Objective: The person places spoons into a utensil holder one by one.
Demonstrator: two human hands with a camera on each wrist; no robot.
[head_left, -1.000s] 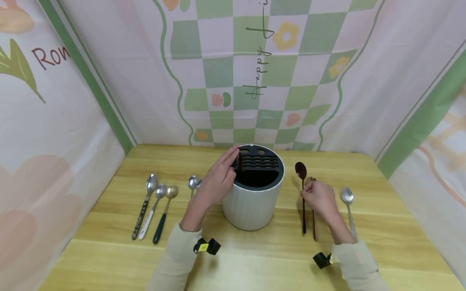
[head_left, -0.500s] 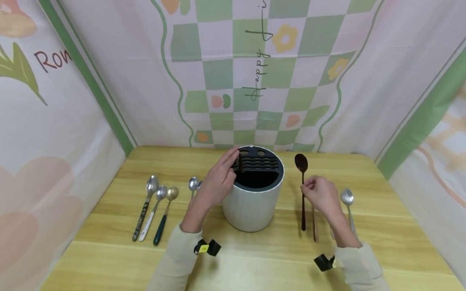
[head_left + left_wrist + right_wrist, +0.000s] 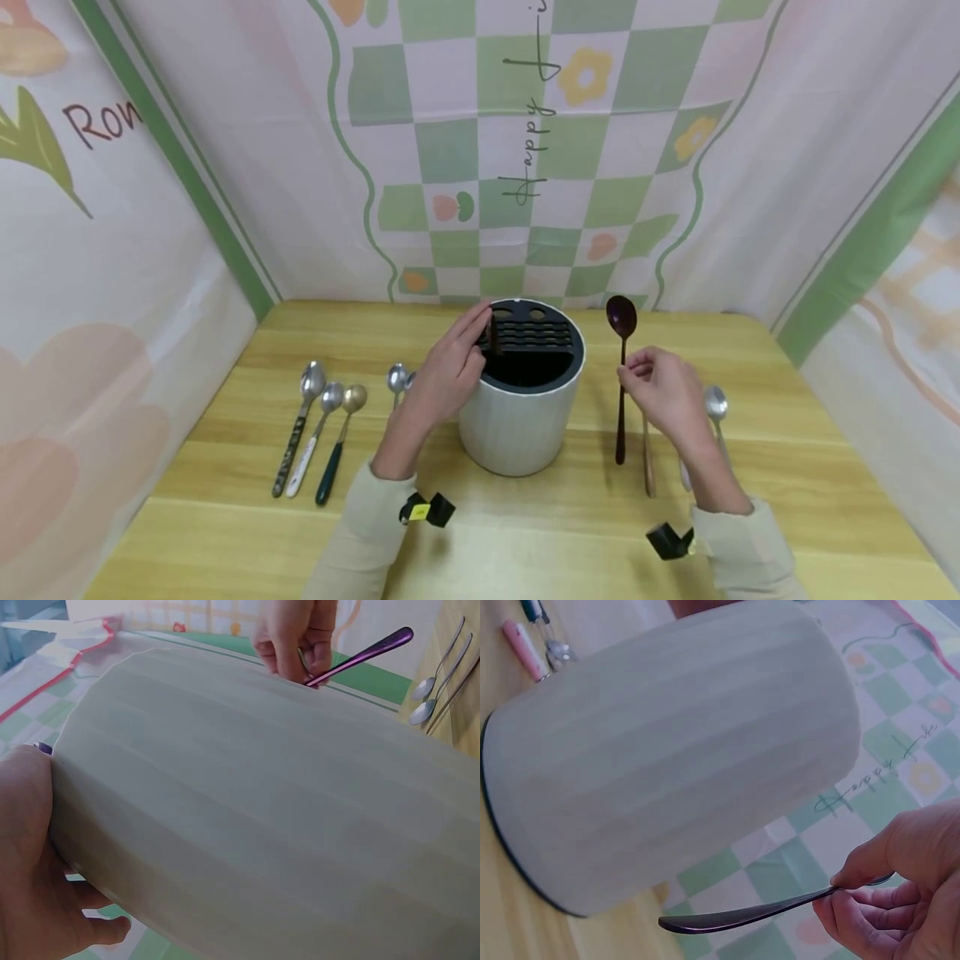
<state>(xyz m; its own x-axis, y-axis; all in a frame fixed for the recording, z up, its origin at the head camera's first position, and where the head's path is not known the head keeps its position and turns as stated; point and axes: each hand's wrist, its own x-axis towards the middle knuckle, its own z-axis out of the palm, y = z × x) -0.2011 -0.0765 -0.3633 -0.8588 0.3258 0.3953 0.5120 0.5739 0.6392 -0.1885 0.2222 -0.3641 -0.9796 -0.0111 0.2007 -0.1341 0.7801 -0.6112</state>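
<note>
A pale ribbed utensil holder [image 3: 517, 433] with a black slotted lid stands mid-table. My left hand [image 3: 446, 367] rests against its left rim, fingers mostly straight, the thumb at the front. Just inside that rim shows a dark brown handle-like piece [image 3: 492, 333]; its lower part is hidden. My right hand [image 3: 660, 387] pinches a dark purple spoon [image 3: 622, 317] at the middle of its handle, bowl up, to the right of the holder. In the right wrist view, thumb and fingertips close on the spoon's handle [image 3: 742, 921], which is apart from the holder.
Three spoons lie at left: one with a patterned handle [image 3: 289, 454], one white-handled [image 3: 303, 467], one green-handled [image 3: 328, 473]. A silver spoon [image 3: 397, 379] lies partly behind my left arm. Under my right hand are a brown handle [image 3: 649, 471] and a silver spoon [image 3: 716, 404].
My right hand has taken the purple spoon and moved it slightly up and away, lifting it off the table. My left hand and the holder stay where they were.
</note>
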